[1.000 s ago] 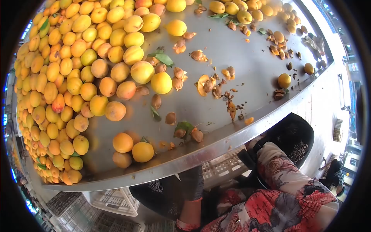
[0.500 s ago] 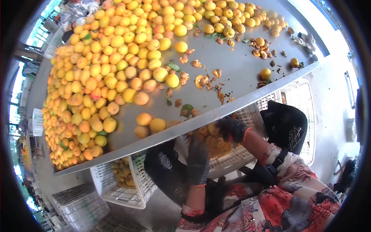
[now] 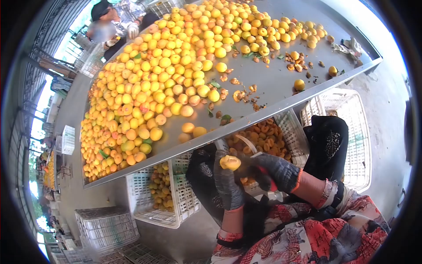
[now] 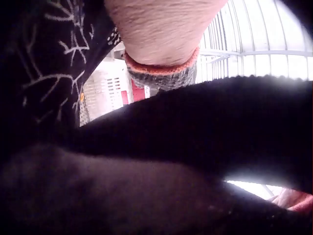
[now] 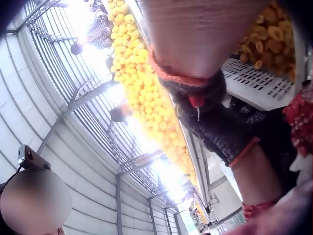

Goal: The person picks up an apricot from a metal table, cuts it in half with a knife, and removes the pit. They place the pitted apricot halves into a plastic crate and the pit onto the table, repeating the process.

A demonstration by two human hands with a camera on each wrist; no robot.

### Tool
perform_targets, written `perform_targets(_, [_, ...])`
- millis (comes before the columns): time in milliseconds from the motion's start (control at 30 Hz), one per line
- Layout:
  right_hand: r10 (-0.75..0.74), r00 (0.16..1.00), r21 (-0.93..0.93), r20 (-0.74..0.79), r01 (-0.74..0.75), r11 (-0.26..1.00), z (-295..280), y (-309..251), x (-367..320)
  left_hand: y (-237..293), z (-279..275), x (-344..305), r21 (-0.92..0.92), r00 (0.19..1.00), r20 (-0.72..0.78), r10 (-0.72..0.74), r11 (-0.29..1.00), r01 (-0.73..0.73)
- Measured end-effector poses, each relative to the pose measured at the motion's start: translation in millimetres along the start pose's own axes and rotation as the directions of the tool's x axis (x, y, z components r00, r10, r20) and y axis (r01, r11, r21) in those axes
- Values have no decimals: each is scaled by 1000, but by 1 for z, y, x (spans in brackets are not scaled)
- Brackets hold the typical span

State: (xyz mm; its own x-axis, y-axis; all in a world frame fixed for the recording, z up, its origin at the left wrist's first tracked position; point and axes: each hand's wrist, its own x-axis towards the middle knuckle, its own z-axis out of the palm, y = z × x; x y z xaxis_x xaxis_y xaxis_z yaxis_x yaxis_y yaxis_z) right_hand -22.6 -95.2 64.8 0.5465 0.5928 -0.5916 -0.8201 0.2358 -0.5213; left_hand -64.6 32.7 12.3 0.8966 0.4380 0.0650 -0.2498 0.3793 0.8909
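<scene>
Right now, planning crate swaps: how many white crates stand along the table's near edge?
3: a crate of whole apricots at left, a crate of halved apricots in the middle, a crate showing no fruit at right. More may hide under the table.

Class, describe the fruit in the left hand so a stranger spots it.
Find the steel table with its fruit heap; look below its near edge, by the white crate of halved pieces. The gloved left hand grips one yellow fruit, the only one held in the air, beside the red-handled tool in the right hand.
</scene>
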Motion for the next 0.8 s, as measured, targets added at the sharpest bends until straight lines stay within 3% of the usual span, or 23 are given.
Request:
perform_targets(67, [-1,1000,3,18,1,1000,3,-1,-10,-3,-21,8,-284,978,-86,-189,946,157])
perform_targets(100, [-178,983,-89,46,182,979,2,0,-14,20,-10,11,-280,980,-87,-182,948,151])
perform_targets(133, [-348,934,-175,86,358,917,-2,1,-18,45,5,11,440,999,14,-31,898,22])
perform_targets(167, [-503,854,-249,136,521,816,-6,1,-24,61,16,11,910,982,189,13,374,-180])
perform_targets(200, [-273,935,-25,227,286,958,-9,-15,-37,58,17,9,908,981,194,15,376,-185])
perform_targets(233, [-279,934,-25,224,292,956,-5,-21,-43,51,18,7,369,987,67,-147,923,112])
perform_targets(267, [-369,906,170,208,338,926,2,-25,-46,44,18,5,-412,932,99,-349,838,357])
perform_targets(300, [-454,874,358,176,373,856,4,-28,-49,35,15,2,-412,931,109,-349,837,361])
perform_targets(333, [-588,789,347,176,509,787,-8,-25,-38,25,10,-3,-462,893,152,-423,769,443])
perform_targets(367, [-594,785,344,174,517,784,-5,-28,-37,18,7,-6,-505,848,200,-490,690,518])
perform_targets(433, [-747,662,332,-60,719,611,12,-37,-30,15,5,-7,-479,836,280,-472,686,548])
perform_targets(467, [-752,641,89,-154,767,635,19,-42,-33,18,9,-7,-452,822,347,-452,687,569])
perform_targets(500, [-754,638,86,-156,769,633,18,-41,-30,21,17,-10,-453,821,351,-451,685,570])
perform_targets(533, [-795,606,294,-15,763,576,16,-39,-24,25,28,-15,-111,940,147,-307,940,324])
perform_targets(567, [-836,538,492,113,700,517,17,-37,-20,31,37,-19,302,998,23,-64,952,54])
perform_targets(600, [-816,577,557,10,675,484,25,-35,-19,33,40,-20,301,998,24,-64,952,54])
perform_targets(633, [-817,576,557,9,676,482,28,-34,-20,34,42,-21,301,998,34,-60,952,47])
perform_targets(700, [-836,517,61,-184,855,515,32,-32,-22,41,46,-23,301,997,45,-58,953,42])
perform_targets(733, [-853,453,-205,-259,838,506,33,-32,-22,46,49,-25,451,990,135,-42,892,-24])
perform_targets(767, [-853,453,-205,-261,837,507,34,-30,-22,49,49,-27,583,973,226,-41,806,-101])
perform_targets(800, [-857,448,-174,-256,850,497,34,-29,-21,44,47,-28,584,973,226,-44,806,-100])
